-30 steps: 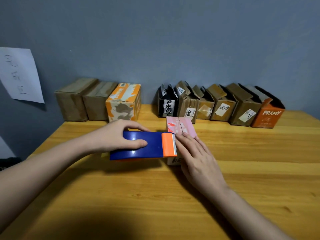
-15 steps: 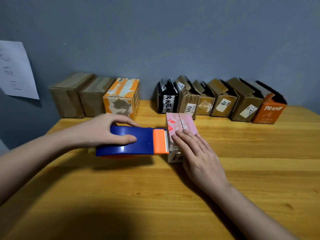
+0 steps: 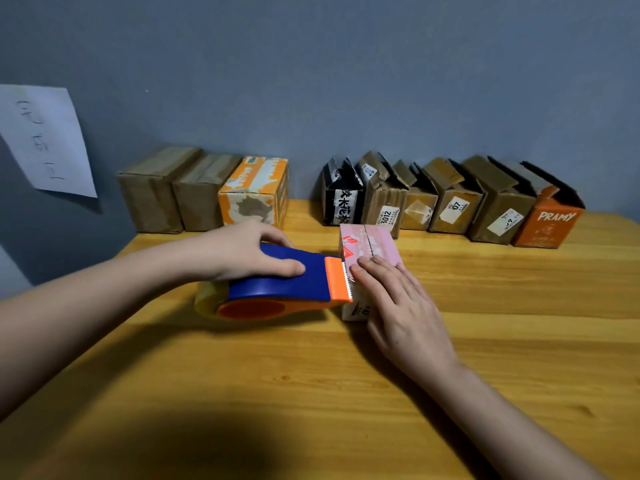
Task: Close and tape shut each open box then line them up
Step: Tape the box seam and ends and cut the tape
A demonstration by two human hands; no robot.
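Your right fingers [image 3: 375,278] lie flat and straight on top of the pink box [image 3: 375,242], pressing its flaps down, so your right hand [image 3: 398,306] is spread open and grips nothing. Your left hand [image 3: 249,252] is curled over the blue top of the tape dispenser [image 3: 280,289], thumb on the near side and the other fingers wrapped over the far side, so it has a firm hold of it. The orange toothed end of the dispenser sits right against the left edge of the pink box, just beside your right fingertips. The pink box stands on the wooden table [image 3: 346,393], in front of the other boxes. I think you are in the middle of taping this box shut. Whether the tape is stuck down across the top is too hard to see. Next you most likely need to tear the tape on the teeth while your right hand keeps the flaps flat, then rub the tape down. After that the box can join the three closed boxes [image 3: 204,195] lined up at the back left. The six open boxes [image 3: 450,202] at the back right look like they are waiting their turn.
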